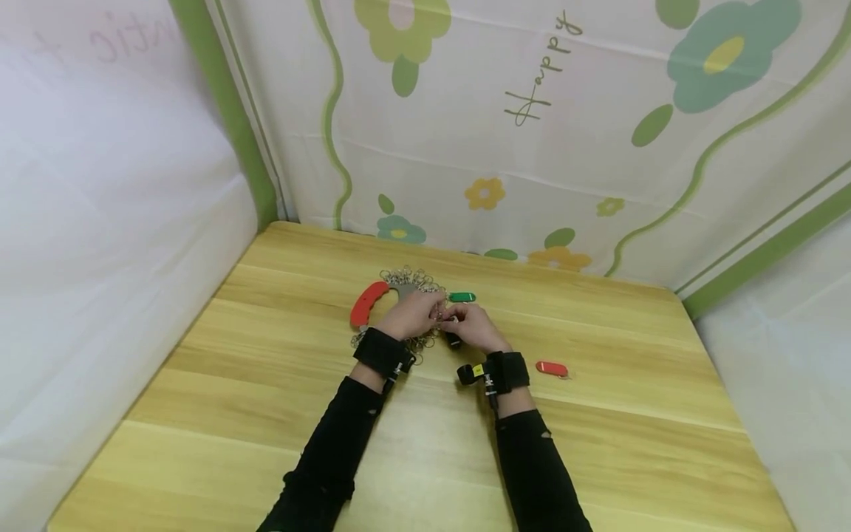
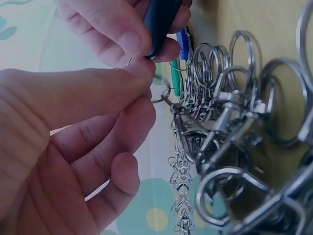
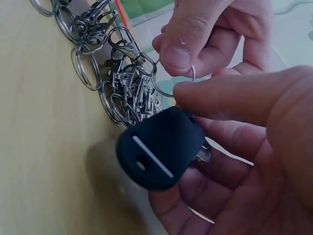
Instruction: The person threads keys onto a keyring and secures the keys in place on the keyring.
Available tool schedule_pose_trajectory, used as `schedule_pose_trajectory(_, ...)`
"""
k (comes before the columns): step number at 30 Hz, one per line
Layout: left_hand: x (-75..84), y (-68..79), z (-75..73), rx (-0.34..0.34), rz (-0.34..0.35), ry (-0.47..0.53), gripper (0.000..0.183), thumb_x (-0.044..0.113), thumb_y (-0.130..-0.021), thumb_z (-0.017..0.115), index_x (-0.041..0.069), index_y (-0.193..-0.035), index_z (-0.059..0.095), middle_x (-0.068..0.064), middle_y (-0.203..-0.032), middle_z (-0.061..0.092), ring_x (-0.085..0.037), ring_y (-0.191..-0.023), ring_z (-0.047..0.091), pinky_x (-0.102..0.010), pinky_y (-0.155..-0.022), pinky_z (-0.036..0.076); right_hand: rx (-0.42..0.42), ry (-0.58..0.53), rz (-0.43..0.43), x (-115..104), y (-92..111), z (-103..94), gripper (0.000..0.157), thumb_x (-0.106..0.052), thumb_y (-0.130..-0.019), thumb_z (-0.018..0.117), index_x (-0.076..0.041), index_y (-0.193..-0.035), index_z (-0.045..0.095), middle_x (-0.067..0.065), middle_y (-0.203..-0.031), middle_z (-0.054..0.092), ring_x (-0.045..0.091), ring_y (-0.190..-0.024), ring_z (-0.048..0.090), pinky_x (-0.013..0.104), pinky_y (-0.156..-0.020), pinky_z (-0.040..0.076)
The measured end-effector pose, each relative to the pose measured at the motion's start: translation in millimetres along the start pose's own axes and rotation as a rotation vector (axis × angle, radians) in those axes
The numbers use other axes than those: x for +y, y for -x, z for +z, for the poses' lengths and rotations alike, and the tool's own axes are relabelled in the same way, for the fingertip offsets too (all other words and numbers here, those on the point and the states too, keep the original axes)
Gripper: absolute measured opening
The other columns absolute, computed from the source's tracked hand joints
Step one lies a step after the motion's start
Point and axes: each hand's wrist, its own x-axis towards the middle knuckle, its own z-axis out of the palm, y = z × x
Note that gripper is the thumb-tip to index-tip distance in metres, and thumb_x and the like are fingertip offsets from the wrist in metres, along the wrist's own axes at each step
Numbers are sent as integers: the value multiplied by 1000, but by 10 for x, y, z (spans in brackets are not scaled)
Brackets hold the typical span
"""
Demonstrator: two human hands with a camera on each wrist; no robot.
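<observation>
My left hand (image 1: 414, 314) pinches a thin metal split ring (image 3: 163, 91) between thumb and forefinger. That ring hangs from a swivel clasp (image 2: 188, 120) in a dense row of metal clasps and rings. My right hand (image 1: 470, 326), fingertip to fingertip with the left, holds a black key tag (image 3: 159, 147) with a white line and a small hole. Its thumb tip lies against the split ring. Whether the tag is joined to the ring is hidden by the fingers. The clasps surround a grey metal plate (image 1: 402, 290) with a red handle (image 1: 368, 304), lying left of my hands.
A green key tag (image 1: 462, 297) lies just beyond my right hand. A red key tag (image 1: 552, 368) with a small ring rests to the right on the wooden table (image 1: 631, 436). A blue tag (image 2: 184, 44) shows beside the clasps. Patterned fabric (image 1: 585, 170) stands behind the table.
</observation>
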Motion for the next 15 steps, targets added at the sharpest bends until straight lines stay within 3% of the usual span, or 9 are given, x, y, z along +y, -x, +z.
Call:
schedule_pose_trajectory(7,20,-9,-5,-2,20,-14,10,11,-89,67,13,-91,57,0,-80,56,-13,-71,52,-27,-67,42,7,-18,-57,-29,21,-24,12,-16,-87,70,-12,-98,73,2,-103,64,19,-87,55,30,-70,46)
schedule_pose_trajectory(15,48,14,-19,20,23,-5,10,8,-89,66,15,-87,59,2,-82,58,-13,-73,55,-28,-69,44,7,-5,-114,16,13,-28,8,-16,-86,71,-13,-93,73,1,-101,65,18,-82,55,29,-69,45)
